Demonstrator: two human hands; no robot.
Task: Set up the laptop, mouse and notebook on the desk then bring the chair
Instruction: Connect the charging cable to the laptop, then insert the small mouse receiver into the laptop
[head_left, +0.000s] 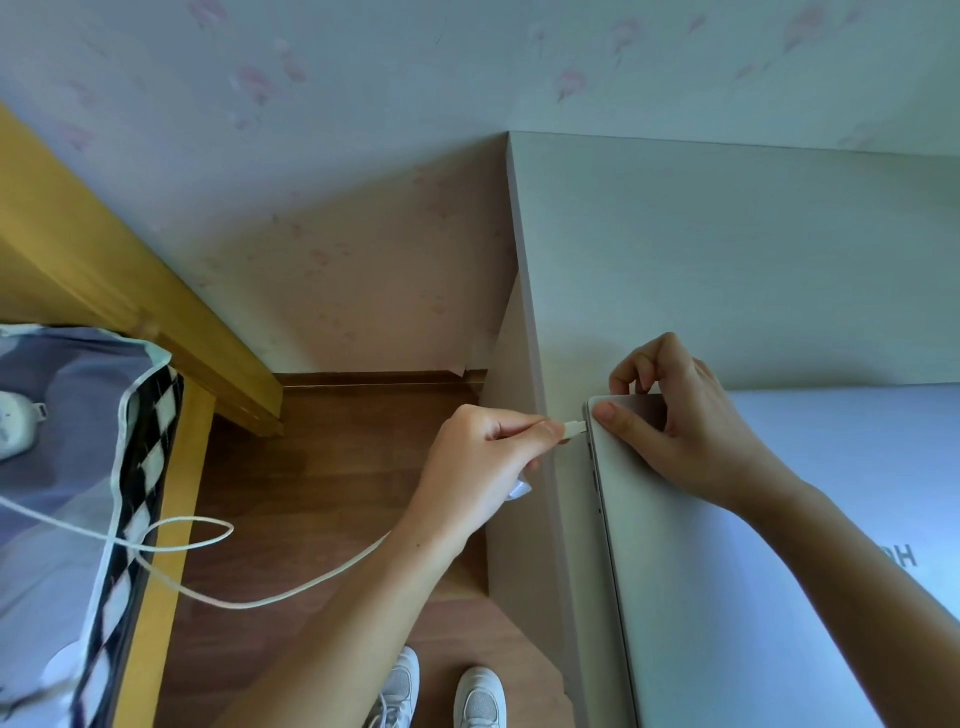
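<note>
Closed laptop (753, 597), plug (574, 429) pointing right at edge

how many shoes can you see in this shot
2. Both are white and stand on the wooden floor at the bottom edge, beside the desk: the left shoe and the right shoe. The frame cuts off their heels.

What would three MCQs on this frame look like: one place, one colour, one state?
1. The plug pinched by the left hand is: A at the laptop's left edge; B at its right edge; C on top of it.
2. The cable is: A black; B white; C red.
3. The laptop is: A open; B closed; C standing on edge.
Key: 1A, the plug meets the left edge beside the corner the right hand grips; 2B, it trails white from the left hand; 3B, it lies flat with no screen showing.
</note>
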